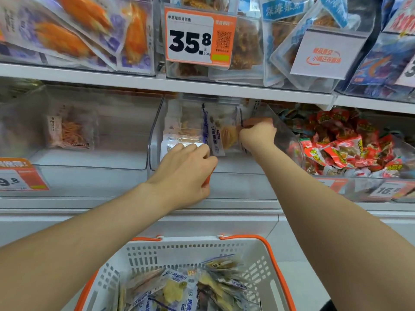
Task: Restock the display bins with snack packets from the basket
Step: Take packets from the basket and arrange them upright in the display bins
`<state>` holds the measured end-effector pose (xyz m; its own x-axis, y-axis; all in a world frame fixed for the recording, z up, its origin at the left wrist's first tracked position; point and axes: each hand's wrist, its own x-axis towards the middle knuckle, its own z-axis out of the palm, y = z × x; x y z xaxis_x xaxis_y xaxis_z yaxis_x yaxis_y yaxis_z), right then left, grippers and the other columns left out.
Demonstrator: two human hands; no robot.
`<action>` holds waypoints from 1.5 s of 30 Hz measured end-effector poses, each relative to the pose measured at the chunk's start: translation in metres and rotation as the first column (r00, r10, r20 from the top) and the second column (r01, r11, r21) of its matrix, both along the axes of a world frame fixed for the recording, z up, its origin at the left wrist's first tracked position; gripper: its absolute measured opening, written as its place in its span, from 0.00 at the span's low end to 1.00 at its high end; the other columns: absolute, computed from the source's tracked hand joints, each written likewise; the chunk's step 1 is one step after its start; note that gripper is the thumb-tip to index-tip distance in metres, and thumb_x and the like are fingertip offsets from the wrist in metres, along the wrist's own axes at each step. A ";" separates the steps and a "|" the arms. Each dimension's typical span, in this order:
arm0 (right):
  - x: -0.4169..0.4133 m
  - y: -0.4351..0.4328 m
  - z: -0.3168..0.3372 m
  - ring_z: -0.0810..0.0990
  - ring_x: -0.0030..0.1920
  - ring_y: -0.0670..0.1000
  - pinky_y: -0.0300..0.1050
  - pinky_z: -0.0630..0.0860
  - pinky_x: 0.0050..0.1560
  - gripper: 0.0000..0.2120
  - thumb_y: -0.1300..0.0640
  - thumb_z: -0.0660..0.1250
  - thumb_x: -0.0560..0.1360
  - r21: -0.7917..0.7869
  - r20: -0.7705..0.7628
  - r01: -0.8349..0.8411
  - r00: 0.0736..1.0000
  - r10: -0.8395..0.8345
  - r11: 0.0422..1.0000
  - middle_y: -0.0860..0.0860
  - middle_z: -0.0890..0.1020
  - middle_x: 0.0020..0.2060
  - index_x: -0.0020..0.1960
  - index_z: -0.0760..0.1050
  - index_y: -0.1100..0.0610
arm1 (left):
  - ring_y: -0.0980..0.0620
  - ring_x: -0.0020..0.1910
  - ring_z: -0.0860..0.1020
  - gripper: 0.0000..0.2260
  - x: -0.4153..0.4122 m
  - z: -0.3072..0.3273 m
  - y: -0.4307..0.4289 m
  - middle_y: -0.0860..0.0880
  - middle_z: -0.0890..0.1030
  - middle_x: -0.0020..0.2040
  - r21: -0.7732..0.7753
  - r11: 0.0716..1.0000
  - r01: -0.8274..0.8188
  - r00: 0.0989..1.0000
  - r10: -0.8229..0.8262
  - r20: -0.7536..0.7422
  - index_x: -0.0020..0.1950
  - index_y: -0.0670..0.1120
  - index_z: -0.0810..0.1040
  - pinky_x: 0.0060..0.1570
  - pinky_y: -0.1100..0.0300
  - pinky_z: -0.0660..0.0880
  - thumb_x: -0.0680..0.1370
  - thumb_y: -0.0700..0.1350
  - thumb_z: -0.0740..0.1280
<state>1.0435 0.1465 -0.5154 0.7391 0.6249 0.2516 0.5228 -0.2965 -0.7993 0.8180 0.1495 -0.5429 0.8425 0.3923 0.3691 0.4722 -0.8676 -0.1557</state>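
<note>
A white basket with orange handles (256,254) sits below me and holds several blue-and-white snack packets (179,290). On the middle shelf, a clear display bin (155,135) holds a few of the same packets standing upright (214,135). My right hand (258,132) is inside that bin at its right side, fingers pinched on the top edge of an upright packet. My left hand (186,173) rests on the bin's front lip, fingers curled over a flat packet (179,143) lying at the front; something orange shows under the palm.
To the left, a clear bin (94,158) contains one packet of shredded snack (69,129). On the right is a bin of red packets (350,144). The shelf above carries full bins and a 35.8 price tag (199,37). Price labels line the shelf edge.
</note>
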 end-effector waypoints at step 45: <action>-0.049 -0.022 -0.008 0.76 0.38 0.61 0.51 0.73 0.37 0.10 0.55 0.57 0.78 -0.252 0.573 -0.161 0.770 0.281 0.954 0.55 0.80 0.40 0.52 0.76 0.55 | 0.44 0.37 0.72 0.05 -0.020 -0.009 -0.030 0.48 0.74 0.37 0.145 0.905 0.400 0.902 -0.417 0.116 0.42 0.46 0.74 0.35 0.52 0.69 0.77 0.45 0.66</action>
